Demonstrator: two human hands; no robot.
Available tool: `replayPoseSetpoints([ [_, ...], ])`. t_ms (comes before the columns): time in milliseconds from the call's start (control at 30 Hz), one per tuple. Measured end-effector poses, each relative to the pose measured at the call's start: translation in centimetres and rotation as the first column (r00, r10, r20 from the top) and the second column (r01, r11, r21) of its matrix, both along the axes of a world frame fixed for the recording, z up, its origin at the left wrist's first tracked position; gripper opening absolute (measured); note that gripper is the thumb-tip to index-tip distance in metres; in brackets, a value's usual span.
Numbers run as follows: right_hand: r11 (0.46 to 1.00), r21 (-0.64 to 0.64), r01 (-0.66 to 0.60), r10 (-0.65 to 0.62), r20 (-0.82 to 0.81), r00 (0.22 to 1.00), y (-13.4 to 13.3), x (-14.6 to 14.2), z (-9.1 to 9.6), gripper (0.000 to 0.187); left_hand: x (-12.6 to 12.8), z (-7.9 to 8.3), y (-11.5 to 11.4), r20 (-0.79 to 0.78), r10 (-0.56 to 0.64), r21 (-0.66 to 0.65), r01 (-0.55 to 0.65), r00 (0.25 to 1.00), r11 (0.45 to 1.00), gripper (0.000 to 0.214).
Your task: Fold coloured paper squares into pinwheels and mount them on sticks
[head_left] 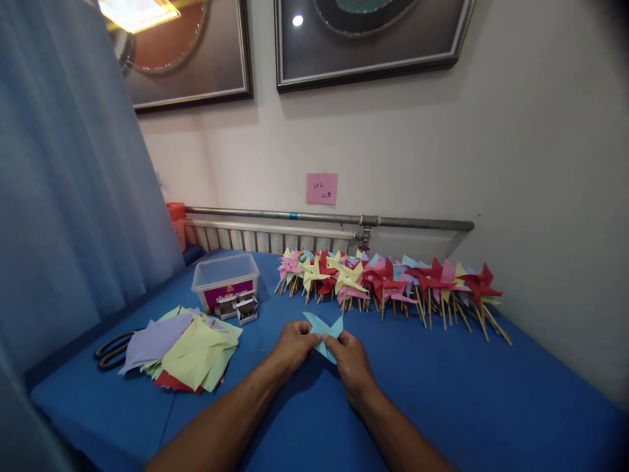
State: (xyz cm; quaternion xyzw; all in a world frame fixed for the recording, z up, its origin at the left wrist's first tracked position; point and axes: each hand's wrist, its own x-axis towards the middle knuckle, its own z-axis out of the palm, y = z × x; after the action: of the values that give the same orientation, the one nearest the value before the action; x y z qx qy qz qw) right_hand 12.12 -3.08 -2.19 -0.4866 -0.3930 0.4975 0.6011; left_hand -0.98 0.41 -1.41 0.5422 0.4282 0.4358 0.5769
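Your left hand (293, 346) and right hand (352, 359) meet mid-table, fingertips pinched shut on a light blue cut paper square (322, 328). The paper sits between both sets of fingertips and fans away from you, its points spread left to right; neither hand is nearer. Under them is a blue cloth-covered table (491, 393). Beyond, a row of coloured paper pinwheels on wooden sticks (388, 282) lines the wall. To your left lie a stack of coloured paper sheets (191, 351), a clear plastic box (226, 275) and black scissors (112, 351).
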Motion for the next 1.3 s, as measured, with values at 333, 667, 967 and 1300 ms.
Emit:
replayPoseSetpoints([
  [333,0.999,-0.027,-0.018,0.018,0.016,1.000,0.0,0.4,0.3,0.032,-0.7,1.1,0.2,-0.145,0.022,-0.007,-0.024,0.989,1.000,0.015],
  [667,1.000,-0.027,-0.006,0.006,0.006,1.000,0.2,0.8,-0.2,0.031,-9.2,4.2,2.7,-0.858,0.513,0.508,-0.101,0.022,0.855,0.033],
  [967,1.000,0.009,-0.016,0.016,0.006,1.000,1.2,1.0,-1.5,0.032,-9.9,5.1,4.7,-0.912,0.391,0.399,-0.043,-0.125,0.916,0.036],
  [1300,0.998,-0.015,-0.054,0.054,-0.023,0.998,0.5,1.1,-1.0,0.034,-10.5,4.7,5.6,-0.956,0.286,0.287,-0.009,-0.061,0.958,0.033],
])
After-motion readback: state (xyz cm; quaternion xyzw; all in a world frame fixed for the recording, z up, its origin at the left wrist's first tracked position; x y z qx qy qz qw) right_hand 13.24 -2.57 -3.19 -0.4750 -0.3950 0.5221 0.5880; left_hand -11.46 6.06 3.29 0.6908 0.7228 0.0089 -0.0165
